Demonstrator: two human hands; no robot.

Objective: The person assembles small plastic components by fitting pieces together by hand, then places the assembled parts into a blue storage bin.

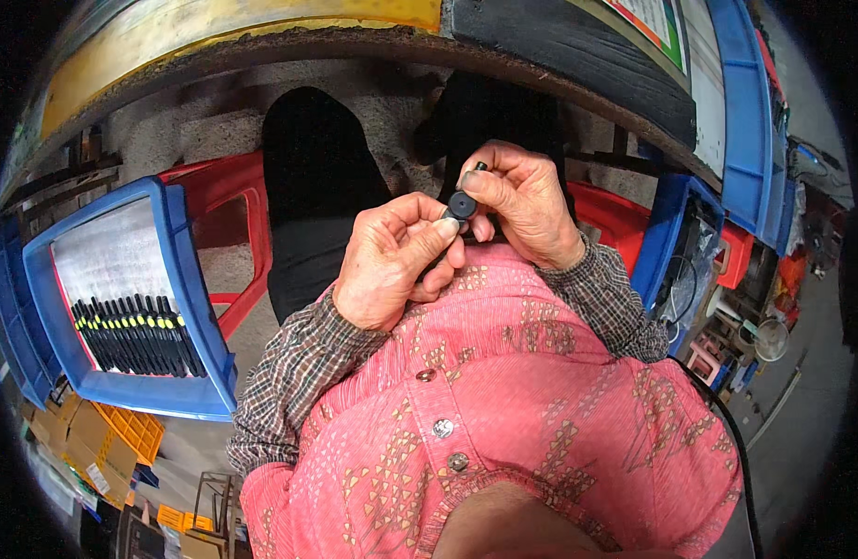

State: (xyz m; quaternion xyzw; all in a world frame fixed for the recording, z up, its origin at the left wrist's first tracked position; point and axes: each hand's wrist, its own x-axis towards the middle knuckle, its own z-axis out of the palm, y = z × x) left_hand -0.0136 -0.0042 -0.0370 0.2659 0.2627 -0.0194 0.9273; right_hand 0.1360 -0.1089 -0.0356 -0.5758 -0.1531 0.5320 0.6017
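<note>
My left hand is closed, its thumb and fingers pinching a small black part with a round, disc-like face in front of my lap. My right hand is closed too, with thumb and forefinger around a short black rod just above the disc. Whether rod and disc are one piece is hidden by the fingers. To my left, a blue plastic tray holds a row of several slim black stick-like pieces with yellow-green bands, lying side by side at its near end.
A worn workbench edge curves across the far side. Red plastic stools stand beside my legs. At the right is a blue crate with clear bags and a cable. Cardboard boxes and an orange crate lie at the lower left.
</note>
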